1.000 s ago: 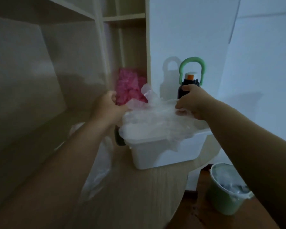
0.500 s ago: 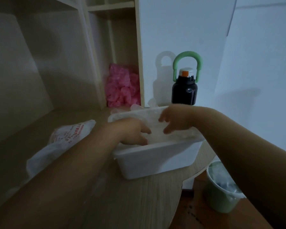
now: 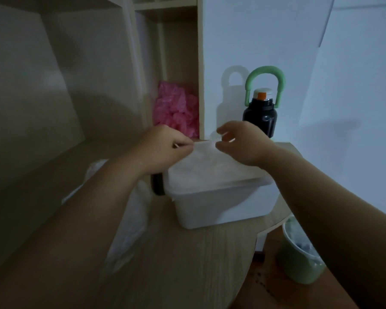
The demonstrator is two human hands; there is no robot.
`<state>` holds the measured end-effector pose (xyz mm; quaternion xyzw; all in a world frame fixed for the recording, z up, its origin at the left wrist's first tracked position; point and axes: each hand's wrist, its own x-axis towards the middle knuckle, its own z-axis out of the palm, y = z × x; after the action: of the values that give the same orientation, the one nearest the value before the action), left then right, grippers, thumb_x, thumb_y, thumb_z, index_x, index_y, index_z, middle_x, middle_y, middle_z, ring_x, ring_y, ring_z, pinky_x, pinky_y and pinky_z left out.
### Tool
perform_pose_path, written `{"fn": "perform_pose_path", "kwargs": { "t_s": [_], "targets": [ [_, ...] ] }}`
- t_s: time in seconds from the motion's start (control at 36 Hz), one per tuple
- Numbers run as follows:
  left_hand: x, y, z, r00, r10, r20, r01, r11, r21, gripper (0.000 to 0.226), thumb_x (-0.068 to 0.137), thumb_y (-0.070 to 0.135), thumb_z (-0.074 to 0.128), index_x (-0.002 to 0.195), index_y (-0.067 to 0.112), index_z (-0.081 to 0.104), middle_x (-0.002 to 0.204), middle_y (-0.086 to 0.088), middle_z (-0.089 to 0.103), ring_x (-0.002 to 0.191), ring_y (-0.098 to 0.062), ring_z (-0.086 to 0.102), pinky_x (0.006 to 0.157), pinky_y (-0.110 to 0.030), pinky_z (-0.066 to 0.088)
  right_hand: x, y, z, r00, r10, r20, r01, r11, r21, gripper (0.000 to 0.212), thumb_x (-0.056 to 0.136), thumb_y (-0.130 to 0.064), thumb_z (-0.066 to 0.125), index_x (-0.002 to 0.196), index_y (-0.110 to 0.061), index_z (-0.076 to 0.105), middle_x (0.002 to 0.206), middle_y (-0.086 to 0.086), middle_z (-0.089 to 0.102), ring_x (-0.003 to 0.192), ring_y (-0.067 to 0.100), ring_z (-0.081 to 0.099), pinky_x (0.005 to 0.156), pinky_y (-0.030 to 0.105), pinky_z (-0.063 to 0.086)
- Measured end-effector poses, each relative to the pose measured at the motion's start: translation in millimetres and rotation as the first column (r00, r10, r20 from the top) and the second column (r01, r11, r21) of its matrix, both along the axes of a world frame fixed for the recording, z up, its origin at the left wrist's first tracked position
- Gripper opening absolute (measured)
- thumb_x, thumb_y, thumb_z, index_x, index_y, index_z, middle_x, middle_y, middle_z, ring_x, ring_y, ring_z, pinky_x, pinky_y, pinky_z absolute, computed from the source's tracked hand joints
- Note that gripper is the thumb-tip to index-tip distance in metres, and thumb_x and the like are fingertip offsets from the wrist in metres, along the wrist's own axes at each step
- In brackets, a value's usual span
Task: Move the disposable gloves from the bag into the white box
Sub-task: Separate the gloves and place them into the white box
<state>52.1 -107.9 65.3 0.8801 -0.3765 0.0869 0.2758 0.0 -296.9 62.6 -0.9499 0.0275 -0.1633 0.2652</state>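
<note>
The white box (image 3: pixel 223 207) stands on the wooden desk, filled to its rim with clear disposable gloves (image 3: pixel 206 172). Above its far edge my left hand (image 3: pixel 163 146) pinches the edge of a clear glove that rises out of the box. My right hand (image 3: pixel 241 141) pinches the same glove film from the other side, thumb and fingers curled round it. The near-empty clear plastic bag (image 3: pixel 129 226) lies on the desk left of the box, partly hidden under my left forearm.
A black bottle (image 3: pixel 260 117) with a green handle stands behind the box by the white wall. Pink crumpled plastic (image 3: pixel 176 110) fills a shelf nook. A dark object (image 3: pixel 157 184) sits against the box's left side. A green bin (image 3: pixel 299 257) is on the floor, right.
Both hands have come up out of the box and now pinch a glove above its far edge. The view has shifted slightly.
</note>
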Motion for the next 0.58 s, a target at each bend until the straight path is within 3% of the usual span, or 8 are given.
{"fn": "perform_pose_path", "kwargs": {
  "t_s": [0.14,0.19,0.25,0.31,0.36,0.42,0.47,0.58],
  "targets": [
    [-18.5,59.2,-10.5,0.982,0.187,-0.015,-0.179,0.912,-0.369,0.022,0.091,0.021,0.063,0.112,0.023,0.070,0.094,0.014,0.065,0.088,0.001,0.061,0.081,-0.013,0.045,-17.8,67.4,-0.7,0.963,0.053,0.265,-0.072,0.996,0.061,0.026,0.091,-0.018,0.057,0.115,-0.012,0.063,0.101,-0.001,0.064,0.094,0.017,0.060,0.079,0.019,0.042],
    [-26.4,83.1,-22.8,0.971,0.238,-0.015,-0.223,0.882,-0.415,0.018,0.091,0.019,0.064,0.103,0.031,0.068,0.086,0.023,0.062,0.077,0.013,0.058,0.073,-0.004,0.042,-27.5,99.3,-7.7,0.927,0.080,0.366,-0.117,0.990,0.079,0.020,0.089,-0.015,0.058,0.107,-0.011,0.066,0.089,-0.005,0.061,0.085,0.017,0.060,0.071,0.016,0.039],
    [-32.9,106.0,-39.8,0.957,0.286,-0.055,-0.282,0.861,-0.424,0.018,0.089,0.018,0.065,0.098,0.034,0.066,0.084,0.026,0.062,0.072,0.014,0.058,0.071,-0.006,0.043,-36.5,128.9,-18.9,0.905,0.139,0.403,-0.184,0.980,0.075,0.019,0.088,-0.013,0.058,0.104,-0.010,0.067,0.087,0.000,0.066,0.082,0.019,0.062,0.068,0.018,0.039],
    [-41.7,124.8,-59.9,0.939,0.318,-0.130,-0.343,0.853,-0.394,0.018,0.090,0.021,0.064,0.103,0.031,0.069,0.092,0.020,0.068,0.080,0.006,0.061,0.075,-0.015,0.047,-42.5,152.4,-34.1,0.896,0.207,0.394,-0.255,0.964,0.071,0.023,0.088,-0.013,0.058,0.109,-0.010,0.067,0.090,-0.001,0.067,0.081,0.018,0.063,0.070,0.019,0.043],
    [-54.0,139.2,-80.2,0.920,0.345,-0.186,-0.388,0.871,-0.300,0.023,0.091,0.021,0.063,0.112,0.027,0.069,0.105,0.013,0.067,0.094,-0.002,0.062,0.079,-0.013,0.045,-45.0,169.6,-53.3,0.925,0.251,0.286,-0.289,0.952,0.098,0.027,0.092,-0.017,0.055,0.117,-0.015,0.063,0.096,-0.005,0.064,0.080,0.010,0.059,0.068,0.013,0.044],
    [-64.0,147.9,-99.5,0.895,0.395,-0.208,-0.427,0.893,-0.139,0.030,0.092,0.024,0.062,0.122,0.026,0.063,0.121,0.009,0.061,0.110,-0.008,0.057,0.088,-0.019,0.043,-43.1,178.9,-74.8,0.953,0.263,0.151,-0.286,0.946,0.153,0.029,0.095,-0.018,0.052,0.124,-0.017,0.059,0.106,-0.004,0.063,0.084,0.004,0.055,0.070,0.006,0.041],
    [-70.5,153.9,-116.3,0.872,0.443,-0.209,-0.446,0.894,0.037,0.040,0.091,0.029,0.063,0.130,0.024,0.057,0.137,0.005,0.053,0.122,-0.012,0.050,0.098,-0.028,0.041,-40.1,184.2,-94.9,0.968,0.250,0.035,-0.252,0.946,0.203,0.033,0.096,-0.016,0.050,0.129,-0.017,0.056,0.118,0.000,0.062,0.097,0.008,0.058,0.080,0.014,0.042],
    [-72.5,156.2,-136.4,0.881,0.427,-0.202,-0.404,0.903,0.149,0.041,0.092,0.029,0.060,0.131,0.017,0.056,0.130,-0.001,0.059,0.109,-0.012,0.055,0.092,-0.025,0.041,-35.3,187.0,-122.4,0.945,0.283,-0.165,-0.235,0.937,0.260,0.048,0.093,-0.015,0.051,0.140,-0.022,0.044,0.135,0.001,0.054,0.117,0.015,0.053,0.094,0.021,0.037]
  ]
}}
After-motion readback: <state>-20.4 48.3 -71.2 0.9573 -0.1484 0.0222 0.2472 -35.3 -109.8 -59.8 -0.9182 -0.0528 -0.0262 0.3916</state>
